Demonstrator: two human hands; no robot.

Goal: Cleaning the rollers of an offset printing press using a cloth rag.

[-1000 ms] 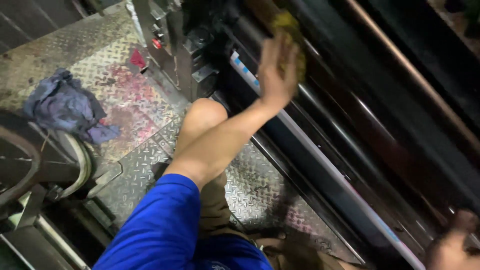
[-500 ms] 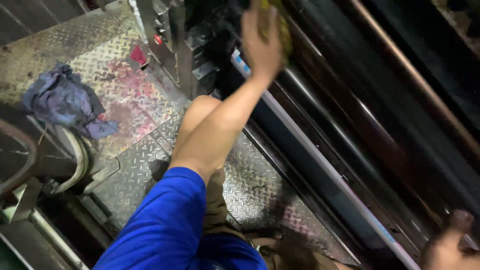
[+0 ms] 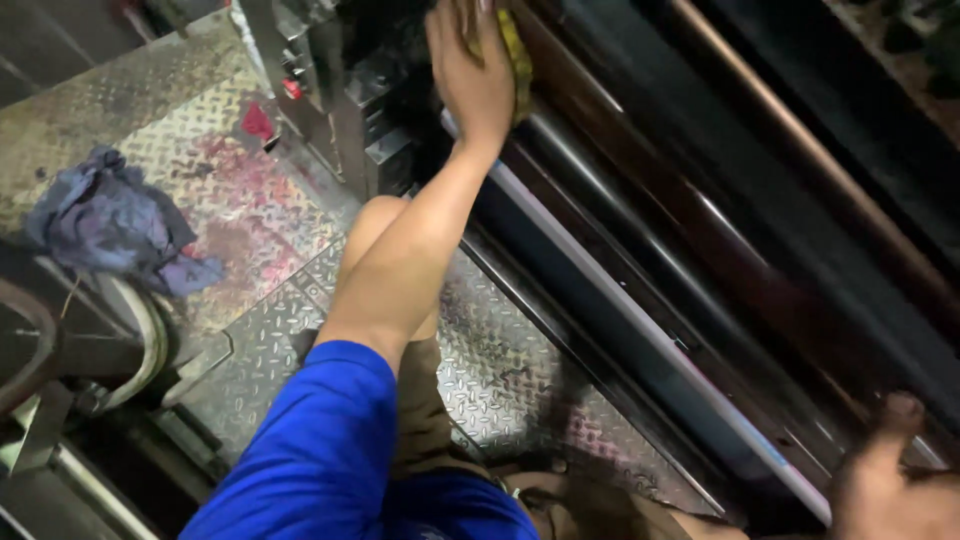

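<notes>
Left hand (image 3: 470, 75) farther up, yellow cloth (image 3: 515, 60) under grip.

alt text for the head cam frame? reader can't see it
Seen from above, a person's left hand presses a yellow cloth against a long dark roller of a large machine, arm stretched out from a blue sleeve. The right hand rests at the roller's near end, grip unclear. A crumpled blue rag lies on the ink-stained metal tread floor.

The scene is dim, lit from about 10 o'clock, where the steel floor plate (image 3: 200, 150) glints. Toward 2 o'clock the dark rollers (image 3: 760, 250) smear with motion blur and carry thin streaks of glare. The right hand (image 3: 890, 480) at 5 o'clock is soft and shadowed.
</notes>
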